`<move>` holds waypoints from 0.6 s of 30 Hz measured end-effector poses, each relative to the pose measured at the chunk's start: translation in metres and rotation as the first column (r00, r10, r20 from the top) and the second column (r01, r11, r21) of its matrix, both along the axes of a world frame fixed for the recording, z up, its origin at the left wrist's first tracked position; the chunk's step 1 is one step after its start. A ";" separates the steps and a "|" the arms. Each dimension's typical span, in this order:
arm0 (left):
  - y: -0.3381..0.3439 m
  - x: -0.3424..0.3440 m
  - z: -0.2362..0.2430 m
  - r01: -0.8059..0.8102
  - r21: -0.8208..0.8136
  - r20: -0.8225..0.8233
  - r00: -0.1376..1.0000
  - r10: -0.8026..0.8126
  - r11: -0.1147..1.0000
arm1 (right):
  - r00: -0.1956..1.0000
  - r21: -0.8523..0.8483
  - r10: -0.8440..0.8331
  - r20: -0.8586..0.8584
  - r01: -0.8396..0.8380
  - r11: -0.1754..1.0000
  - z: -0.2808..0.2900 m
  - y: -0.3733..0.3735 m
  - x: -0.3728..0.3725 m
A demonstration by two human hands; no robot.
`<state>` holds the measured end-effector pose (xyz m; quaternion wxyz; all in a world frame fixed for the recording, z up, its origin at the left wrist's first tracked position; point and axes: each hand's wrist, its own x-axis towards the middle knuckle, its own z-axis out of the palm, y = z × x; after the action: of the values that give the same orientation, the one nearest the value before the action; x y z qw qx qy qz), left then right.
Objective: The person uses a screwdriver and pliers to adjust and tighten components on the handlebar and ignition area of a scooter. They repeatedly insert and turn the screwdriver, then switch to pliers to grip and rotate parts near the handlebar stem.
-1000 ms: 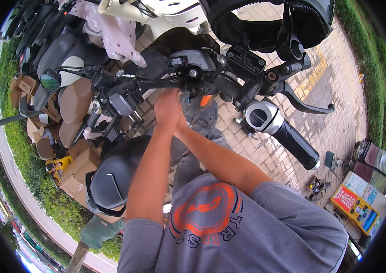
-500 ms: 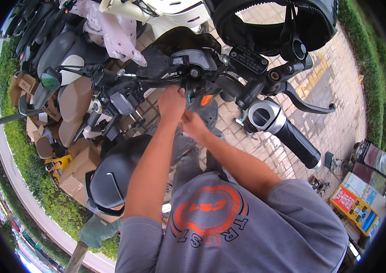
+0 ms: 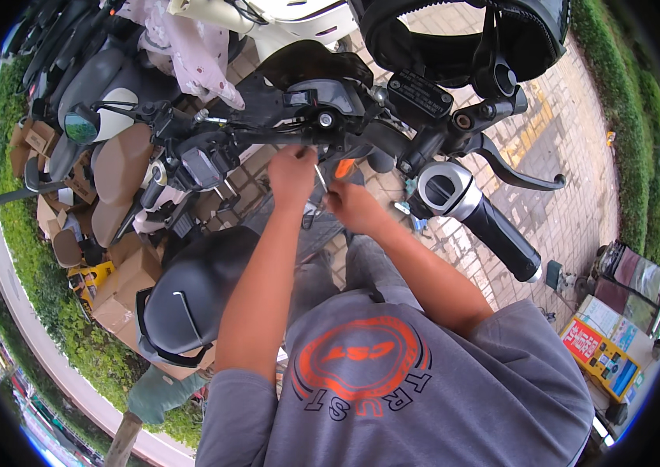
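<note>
In front of me is a motorbike's dark front end (image 3: 330,97), with a round key lock (image 3: 325,120) near its middle. My left hand (image 3: 293,175) is closed just below that lock, its fingertips bunched; what they pinch is hidden. Lower and to the right, my right hand (image 3: 352,204) is closed too, gripping one end of a thin pale rod (image 3: 321,177). The rod's other end reaches up to my left fingertips. An orange reflector (image 3: 344,168) shows just beyond my right hand.
The right handlebar grip (image 3: 505,241) and brake lever (image 3: 521,173) jut out at right. A black padded ring-shaped item (image 3: 377,47) hangs above. At left are a phone-like device (image 3: 205,165), a black seat (image 3: 198,300) and cardboard boxes (image 3: 129,288). Paving (image 3: 493,226) lies below.
My right hand has moved right, away from the left, and the pale rod between them now shows. My left hand has stayed near the same spot under the lock.
</note>
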<state>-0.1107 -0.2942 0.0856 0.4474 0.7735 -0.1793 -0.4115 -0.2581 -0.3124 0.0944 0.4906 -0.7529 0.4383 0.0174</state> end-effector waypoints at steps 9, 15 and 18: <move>0.005 -0.023 0.008 0.350 -0.002 0.600 0.750 -0.279 0.937 | 0.895 0.188 -0.306 0.323 0.256 0.948 -0.043 0.029 0.029; 0.004 -0.014 -0.001 0.466 -0.109 0.647 0.704 -0.293 0.878 | 0.869 0.148 -0.311 0.385 0.275 0.950 -0.057 0.031 0.047; 0.001 -0.009 0.003 0.537 0.007 0.710 0.591 -0.382 0.844 | 0.856 0.154 -0.329 0.399 0.290 0.944 -0.068 0.029 0.062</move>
<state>-0.1199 -0.2934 0.0888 0.3041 0.7442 -0.5682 -0.1754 -0.1964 -0.2835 0.0265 0.6024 -0.6360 0.4366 -0.2046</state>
